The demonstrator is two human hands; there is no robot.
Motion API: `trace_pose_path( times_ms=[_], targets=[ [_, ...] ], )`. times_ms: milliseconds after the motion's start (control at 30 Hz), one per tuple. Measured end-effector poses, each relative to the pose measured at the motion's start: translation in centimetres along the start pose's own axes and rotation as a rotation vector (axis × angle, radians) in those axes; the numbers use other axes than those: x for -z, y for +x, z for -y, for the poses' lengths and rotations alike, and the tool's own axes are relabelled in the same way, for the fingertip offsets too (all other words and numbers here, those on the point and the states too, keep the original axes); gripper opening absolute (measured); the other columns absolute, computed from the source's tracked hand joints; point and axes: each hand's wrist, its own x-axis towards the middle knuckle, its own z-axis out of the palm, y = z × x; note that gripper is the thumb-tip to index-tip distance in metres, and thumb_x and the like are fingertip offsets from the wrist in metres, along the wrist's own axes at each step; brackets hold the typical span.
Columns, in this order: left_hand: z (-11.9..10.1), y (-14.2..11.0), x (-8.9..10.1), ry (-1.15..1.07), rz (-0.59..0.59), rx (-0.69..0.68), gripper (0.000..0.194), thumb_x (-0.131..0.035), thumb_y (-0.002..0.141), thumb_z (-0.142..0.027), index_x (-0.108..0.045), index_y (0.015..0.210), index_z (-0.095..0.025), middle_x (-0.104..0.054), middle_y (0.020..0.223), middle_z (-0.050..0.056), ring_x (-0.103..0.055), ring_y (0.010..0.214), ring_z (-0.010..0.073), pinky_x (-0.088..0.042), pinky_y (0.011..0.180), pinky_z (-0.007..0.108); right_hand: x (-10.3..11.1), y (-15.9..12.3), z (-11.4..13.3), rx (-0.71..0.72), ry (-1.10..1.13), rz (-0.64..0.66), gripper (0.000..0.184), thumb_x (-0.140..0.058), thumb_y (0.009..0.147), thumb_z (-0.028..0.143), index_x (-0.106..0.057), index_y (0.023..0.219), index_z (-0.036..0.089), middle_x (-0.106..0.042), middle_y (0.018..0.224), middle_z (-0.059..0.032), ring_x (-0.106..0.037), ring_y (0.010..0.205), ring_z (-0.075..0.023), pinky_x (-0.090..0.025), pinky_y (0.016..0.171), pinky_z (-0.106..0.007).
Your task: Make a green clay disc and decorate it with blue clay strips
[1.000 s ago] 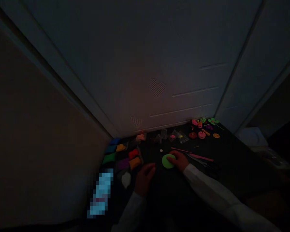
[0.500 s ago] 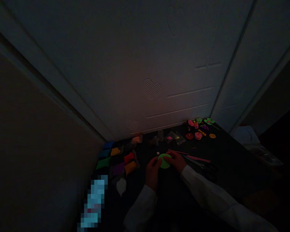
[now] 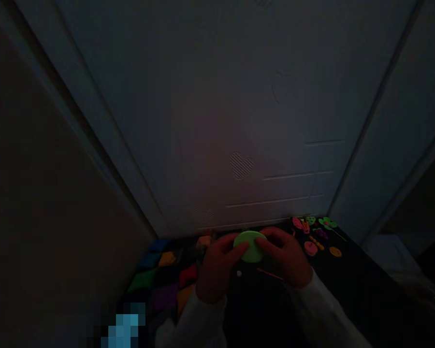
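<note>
Between my two hands is a flat, light-green disc, which looks like soft clay [image 3: 251, 253], raised above the dark table. My left hand [image 3: 217, 263] grips its left edge, thumb across the front face. The right edge is pinched by my right hand [image 3: 288, 253], its thumb also on the face. Fingers behind the disc are hidden. Below the disc, a small white lump [image 3: 239, 273] and a thin pink stick [image 3: 269, 274] lie on the table.
Packs of coloured clay [image 3: 165, 295] lie at the left. Small colourful clay pieces, including a green flower [image 3: 327, 223] and a pink round piece [image 3: 311, 248], sit at the back right. A pale wall [image 3: 203, 121] with embossed hearts rises behind the table. The scene is very dim.
Both hands have lifted the green disc up off the table and closer to the camera, tilting its face toward me. The view has tipped upward, so the wall and table sit lower.
</note>
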Motion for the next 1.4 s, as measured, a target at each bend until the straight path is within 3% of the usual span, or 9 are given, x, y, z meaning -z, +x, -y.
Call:
trace_pose_path(
  times_ms=[100,267,400,500,633,800,867,1000,1400],
  targets=[
    [-1.0,-0.4,0.1,0.049,-0.009,-0.016,0.024,-0.067,0.065,-0.027,-0.065,0.088,-0.021,-0.066,0.081,0.000,-0.059,0.073,0.0148,-0.046,0.065,0.021,-0.9,0.1,1.4,0.005,0.025,0.007,0.022,-0.065,0.065,0.038,-0.061,0.071,0.018,-0.059,0.065,0.0007,-0.053,0.061,-0.0113,-0.043,0.056,-0.023],
    [-0.6,-0.9,0.9,0.205,-0.054,0.029,0.018,-0.065,0.067,-0.032,-0.066,0.078,-0.019,-0.062,0.065,-0.001,-0.054,0.060,0.0117,-0.041,0.053,0.018,-1.3,0.5,1.4,0.014,-0.076,0.060,0.019,-0.061,0.069,0.039,-0.060,0.072,0.020,-0.057,0.066,-0.0001,-0.051,0.062,-0.0121,-0.042,0.056,-0.023],
    [-0.5,-0.7,1.5,0.207,-0.056,0.069,0.016,-0.064,0.068,-0.030,-0.066,0.080,-0.020,-0.065,0.075,0.000,-0.056,0.066,0.0130,-0.044,0.057,0.019,-1.1,0.7,1.3,0.016,-0.154,0.102,0.016,-0.062,0.069,0.037,-0.062,0.074,0.022,-0.058,0.071,-0.0008,-0.052,0.065,-0.0130,-0.042,0.055,-0.023],
    [-0.5,-0.5,1.6,0.122,-0.049,0.067,0.030,-0.068,0.063,-0.026,-0.064,0.093,-0.024,-0.066,0.086,0.000,-0.060,0.076,0.0163,-0.047,0.064,0.022,-1.1,0.7,1.1,-0.020,-0.167,0.076,0.015,-0.062,0.069,0.037,-0.063,0.075,0.022,-0.059,0.070,-0.0008,-0.053,0.065,-0.0136,-0.043,0.055,-0.024],
    [-0.5,-0.7,1.4,0.191,-0.026,0.126,0.026,-0.068,0.063,-0.029,-0.067,0.087,-0.020,-0.068,0.078,0.002,-0.061,0.073,0.0183,-0.047,0.062,0.024,-1.3,0.6,0.9,-0.065,-0.057,0.053,0.017,-0.061,0.069,0.038,-0.062,0.077,0.023,-0.061,0.070,-0.0003,-0.054,0.063,-0.0133,-0.045,0.056,-0.025],
    [-1.0,-1.3,0.9,0.189,-0.157,0.053,0.033,-0.069,0.062,-0.027,-0.064,0.094,-0.020,-0.068,0.085,0.001,-0.062,0.071,0.0166,-0.048,0.060,0.022,-1.3,-0.1,1.0,-0.070,-0.116,0.086,0.021,-0.063,0.067,0.038,-0.062,0.080,0.022,-0.059,0.070,-0.0006,-0.054,0.064,-0.0137,-0.044,0.058,-0.026],
    [-1.2,-1.5,0.7,0.123,-0.120,0.036,0.036,-0.069,0.062,-0.025,-0.061,0.097,-0.020,-0.067,0.088,0.001,-0.062,0.076,0.0164,-0.048,0.064,0.022,-1.3,-0.4,1.2,-0.071,-0.127,0.094,0.021,-0.061,0.069,0.039,-0.061,0.080,0.021,-0.057,0.069,-0.0002,-0.054,0.065,-0.0135,-0.044,0.060,-0.026],
    [-1.5,-1.9,0.5,0.082,-0.021,0.046,0.024,-0.065,0.068,-0.023,-0.062,0.091,-0.019,-0.067,0.086,0.000,-0.061,0.077,0.0134,-0.047,0.068,0.020,-1.4,-0.8,1.4,-0.064,-0.181,0.109,0.021,-0.058,0.072,0.039,-0.058,0.079,0.019,-0.055,0.069,0.0008,-0.051,0.065,-0.0114,-0.041,0.060,-0.025],
    [-1.2,-1.5,1.2,0.194,-0.072,0.069,0.021,-0.062,0.071,-0.030,-0.064,0.089,-0.021,-0.066,0.081,-0.003,-0.058,0.072,0.0099,-0.044,0.063,0.016,-1.1,-0.6,0.9,-0.012,-0.237,0.131,0.021,-0.056,0.075,0.038,-0.058,0.081,0.019,-0.056,0.073,0.0006,-0.051,0.070,-0.0116,-0.041,0.064,-0.026]
  ],
)
